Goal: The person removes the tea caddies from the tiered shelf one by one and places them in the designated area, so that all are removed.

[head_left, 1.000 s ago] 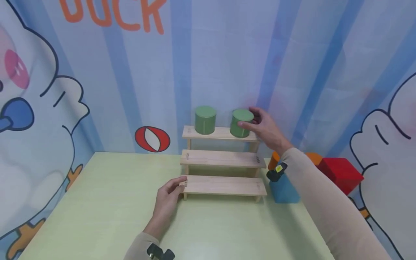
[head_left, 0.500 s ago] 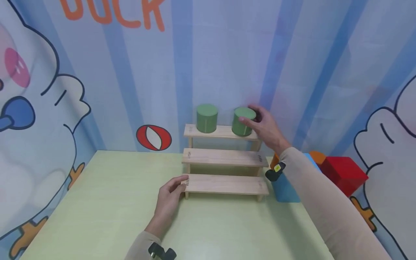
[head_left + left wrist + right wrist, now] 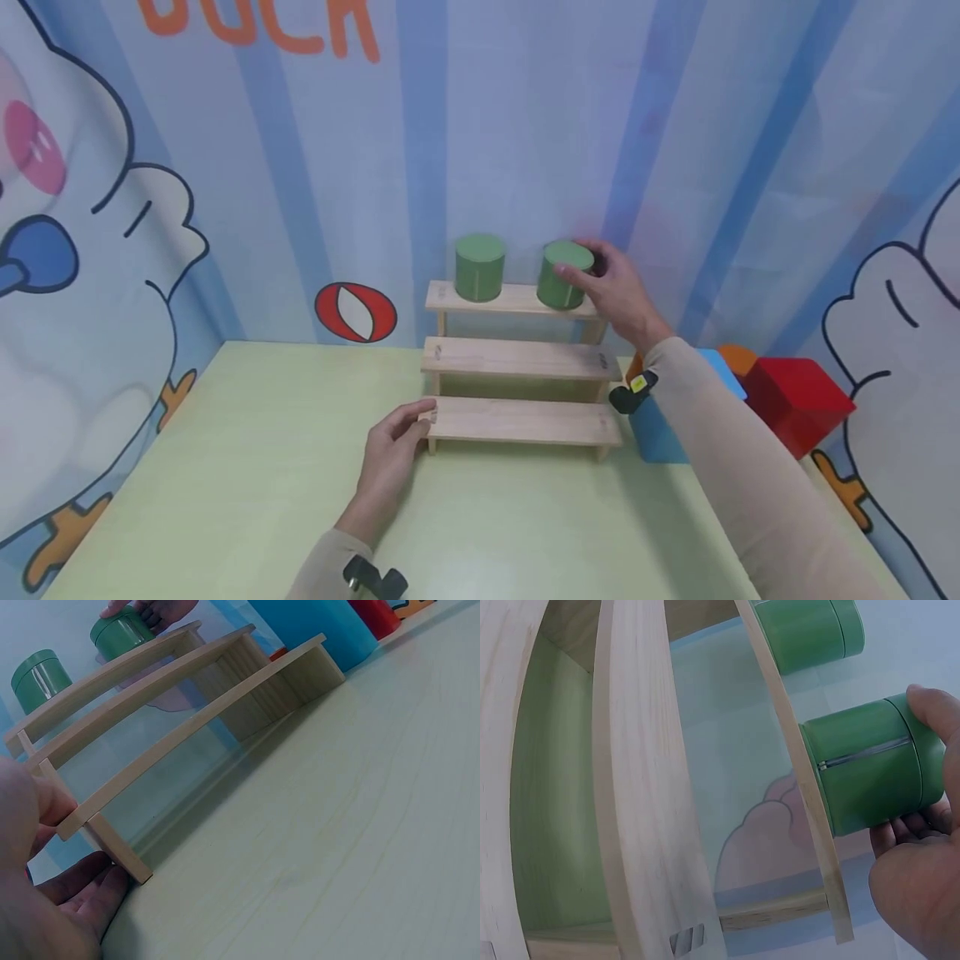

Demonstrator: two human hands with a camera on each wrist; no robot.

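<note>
A three-tier wooden shelf (image 3: 517,358) stands on the table. My right hand (image 3: 626,296) holds a green cylindrical canister (image 3: 553,290) at the right end of the top tier, thumb on its near side and fingers behind. In the right wrist view this canister (image 3: 862,772) sits with its base against the top board, and the thumb lies by the lid seam. A second green canister (image 3: 480,271) stands upright on the left part of that tier, apart from the first. My left hand (image 3: 390,454) grips the left end of the bottom tier; fingers also lie beside its leg (image 3: 120,847).
Right of the shelf, partly hidden by my right forearm, are a blue block (image 3: 656,433), a red block (image 3: 798,404) and orange pieces (image 3: 738,360). A striped cartoon backdrop (image 3: 517,125) hangs close behind the top tier. The pale table (image 3: 262,467) extends left and in front.
The head view has shifted slightly, so the scene sits a little higher. Both hands keep their hold, and the canisters and shelf show no clear movement.
</note>
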